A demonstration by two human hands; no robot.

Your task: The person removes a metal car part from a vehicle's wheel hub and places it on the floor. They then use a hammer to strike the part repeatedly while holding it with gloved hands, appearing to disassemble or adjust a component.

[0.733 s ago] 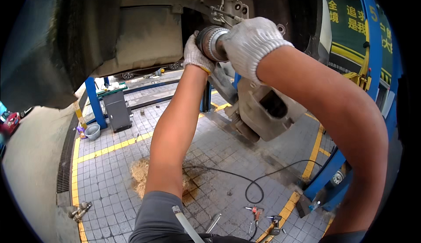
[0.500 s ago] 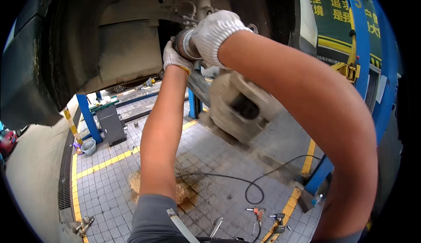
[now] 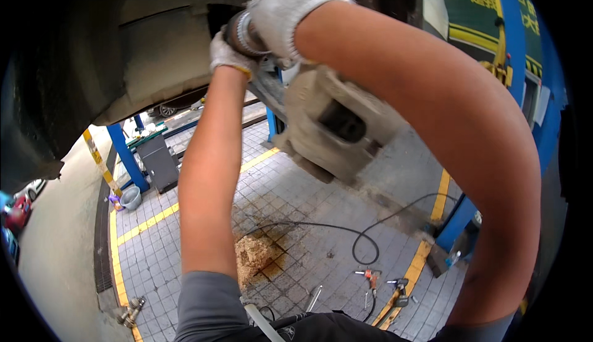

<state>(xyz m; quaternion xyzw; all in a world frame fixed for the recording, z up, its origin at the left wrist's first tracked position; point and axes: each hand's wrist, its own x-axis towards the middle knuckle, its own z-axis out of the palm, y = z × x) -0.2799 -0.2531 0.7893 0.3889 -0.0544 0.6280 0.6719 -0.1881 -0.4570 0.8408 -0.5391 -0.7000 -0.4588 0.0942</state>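
Note:
Both my hands wear white knitted gloves and are raised inside a car's wheel well. Between them is a drive shaft joint (image 3: pixel 242 33), a dark round metal part with a pale toothed ring. My left hand (image 3: pixel 227 55) is closed around its near left side, with the fingertips hidden behind it. From above and to the right, my right hand (image 3: pixel 285 13) grips its other end, and those fingers are mostly out of sight. Just below my right forearm hangs a dusty brake caliper (image 3: pixel 307 104) with a dark oval opening. A metal arm (image 3: pixel 265 89) runs beneath the joint.
An orange air wrench (image 3: pixel 372 276), a black cordless wrench (image 3: pixel 401 294) and a looping black hose (image 3: pixel 296 223) lie on the tiled floor. Sawdust (image 3: pixel 252 257) is heaped below. Blue lift posts (image 3: pixel 458 228), a grey cabinet (image 3: pixel 159 164) and a bucket (image 3: pixel 131 198) stand around.
My view has tilted down and shifted, so the hands and joint appear higher and farther left. Both hands keep their grip on the joint.

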